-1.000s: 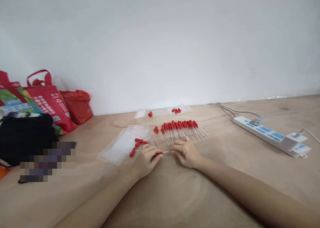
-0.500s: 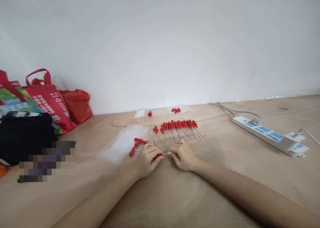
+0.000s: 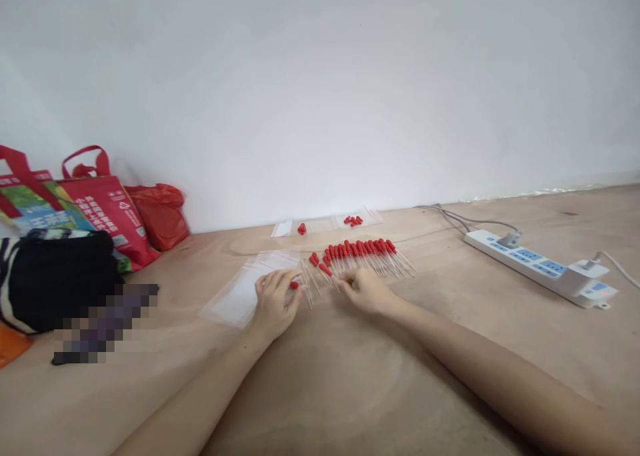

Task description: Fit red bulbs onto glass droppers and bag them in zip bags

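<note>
My right hand point(image 3: 369, 292) pinches the thin tube of a dropper point(image 3: 325, 269), whose red rubber bulb points left and away from me. A row of finished-looking droppers point(image 3: 357, 249), red bulbs at the far end and clear tubes towards me, lies just beyond that hand. My left hand point(image 3: 276, 303) is open and curved over the table, thumb apart from the fingers. One loose red bulb point(image 3: 294, 285) shows in the gap by its fingers; other bulbs there are hidden. Several bare clear tubes point(image 3: 309, 286) lie immediately right of the left hand.
Clear zip bags point(image 3: 233, 293) lie under and left of my left hand. Farther back is another bag point(image 3: 320, 225) with red bulbs on it. A white power strip point(image 3: 535, 263) with cables is at right. Red bags point(image 3: 157, 216) and a black cloth item point(image 3: 60, 276) stand at left.
My hands have moved apart. The dropper held between them is now in my right hand alone, by the row; my left hand has let go and moved left over the loose bulbs.
</note>
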{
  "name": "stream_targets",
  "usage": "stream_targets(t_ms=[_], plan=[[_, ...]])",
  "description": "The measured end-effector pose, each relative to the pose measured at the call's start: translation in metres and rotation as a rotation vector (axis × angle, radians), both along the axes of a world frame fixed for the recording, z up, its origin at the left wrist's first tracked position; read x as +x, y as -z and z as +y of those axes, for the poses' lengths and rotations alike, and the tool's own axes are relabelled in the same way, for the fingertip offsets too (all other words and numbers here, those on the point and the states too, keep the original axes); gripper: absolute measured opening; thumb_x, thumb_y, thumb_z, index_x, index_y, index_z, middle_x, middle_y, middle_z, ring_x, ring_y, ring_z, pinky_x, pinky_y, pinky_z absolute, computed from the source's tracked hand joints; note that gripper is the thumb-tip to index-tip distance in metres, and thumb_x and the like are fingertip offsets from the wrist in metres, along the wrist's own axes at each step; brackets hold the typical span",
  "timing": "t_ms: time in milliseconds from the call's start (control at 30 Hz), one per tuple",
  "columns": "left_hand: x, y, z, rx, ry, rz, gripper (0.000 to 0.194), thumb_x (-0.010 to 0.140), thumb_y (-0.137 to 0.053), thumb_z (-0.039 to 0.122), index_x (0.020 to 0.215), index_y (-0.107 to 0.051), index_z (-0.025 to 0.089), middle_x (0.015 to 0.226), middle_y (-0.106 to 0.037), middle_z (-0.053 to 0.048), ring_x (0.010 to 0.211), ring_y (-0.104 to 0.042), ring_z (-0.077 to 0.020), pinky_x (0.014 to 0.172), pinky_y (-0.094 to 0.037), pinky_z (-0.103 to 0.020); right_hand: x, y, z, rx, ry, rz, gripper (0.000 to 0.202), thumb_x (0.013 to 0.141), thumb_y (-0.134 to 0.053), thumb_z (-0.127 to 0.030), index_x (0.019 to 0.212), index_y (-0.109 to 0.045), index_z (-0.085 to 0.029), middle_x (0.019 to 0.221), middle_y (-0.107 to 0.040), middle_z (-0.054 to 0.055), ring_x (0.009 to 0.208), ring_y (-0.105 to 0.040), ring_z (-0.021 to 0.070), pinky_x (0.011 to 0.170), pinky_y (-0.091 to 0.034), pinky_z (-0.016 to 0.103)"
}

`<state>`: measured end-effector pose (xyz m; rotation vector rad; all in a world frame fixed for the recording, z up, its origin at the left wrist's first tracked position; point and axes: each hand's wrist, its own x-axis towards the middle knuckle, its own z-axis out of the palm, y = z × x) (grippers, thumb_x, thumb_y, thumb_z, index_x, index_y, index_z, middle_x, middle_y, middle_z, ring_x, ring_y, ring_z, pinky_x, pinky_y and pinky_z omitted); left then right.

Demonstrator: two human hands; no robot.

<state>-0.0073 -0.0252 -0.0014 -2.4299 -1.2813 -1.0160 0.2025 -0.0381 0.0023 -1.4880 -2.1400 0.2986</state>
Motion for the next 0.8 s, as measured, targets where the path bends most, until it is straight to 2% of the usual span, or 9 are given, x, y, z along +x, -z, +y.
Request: stream_targets(t_ms=[67,133,267,500,633,800], plan=[[-0.009,0.000,0.006,-0.029,-0.143,-0.030,0.016,0.079,-0.047,0.027,0.087,-0.057,0.018,0.089,-0.061,-0.006,0.089,-0.053,-0.0226,0.078,-0.031,-0.036,-0.006,-0.002,0.017,-0.007,0.126,0.048,0.024,0.080,-0.041,-0.024,0.071,-0.062,-0.017,0.068,-0.064,0.005,0.063,-0.056,0.0135,0.057,-0.032,0.022],[-0.016,0.000,0.010,-0.074,-0.224,-0.019,0.013,0.074,-0.052,0.030,0.079,-0.058,0.019,0.085,-0.059,-0.005,0.086,-0.052,-0.0235,0.073,-0.034,-0.035,-0.016,-0.004,0.033,0.001,0.242,0.053,0.022,0.078,-0.042,-0.025,0.076,-0.063,-0.017,0.076,-0.066,0.007,0.072,-0.058,0.0160,0.060,-0.033,0.024],[-0.023,0.000,0.010,-0.126,-0.230,0.050,0.013,0.067,-0.058,0.029,0.075,-0.058,0.019,0.082,-0.056,-0.004,0.082,-0.051,-0.0231,0.071,-0.036,-0.034,-0.040,-0.007,0.054,-0.005,0.372,-0.032,0.022,0.077,-0.042,-0.026,0.085,-0.060,-0.017,0.082,-0.066,0.009,0.081,-0.059,0.0206,0.066,-0.033,0.028],[-0.026,0.007,0.017,-0.114,-0.140,0.014,0.019,0.071,-0.053,0.024,0.088,-0.060,0.017,0.089,-0.055,-0.006,0.085,-0.050,-0.0219,0.078,-0.040,-0.034,-0.051,0.002,0.061,-0.017,0.395,-0.149,0.023,0.078,-0.041,-0.026,0.091,-0.056,-0.014,0.086,-0.064,0.011,0.082,-0.058,0.0210,0.074,-0.028,0.033],[-0.025,0.012,0.024,-0.114,-0.108,0.066,0.025,0.075,-0.051,0.024,0.097,-0.062,0.019,0.100,-0.053,-0.008,0.093,-0.049,-0.0240,0.081,-0.039,-0.038,-0.057,0.002,0.056,0.024,0.336,-0.149,0.023,0.078,-0.040,-0.029,0.089,-0.057,-0.016,0.088,-0.064,0.010,0.085,-0.057,0.0203,0.075,-0.027,0.034],[-0.022,0.013,0.027,-0.146,-0.104,0.117,0.017,0.077,-0.052,0.023,0.085,-0.066,0.022,0.101,-0.055,-0.007,0.095,-0.048,-0.0252,0.080,-0.039,-0.040,-0.072,-0.001,0.047,-0.047,0.276,-0.222,0.022,0.074,-0.045,-0.027,0.085,-0.060,-0.016,0.094,-0.063,0.012,0.086,-0.057,0.0213,0.074,-0.028,0.034]])
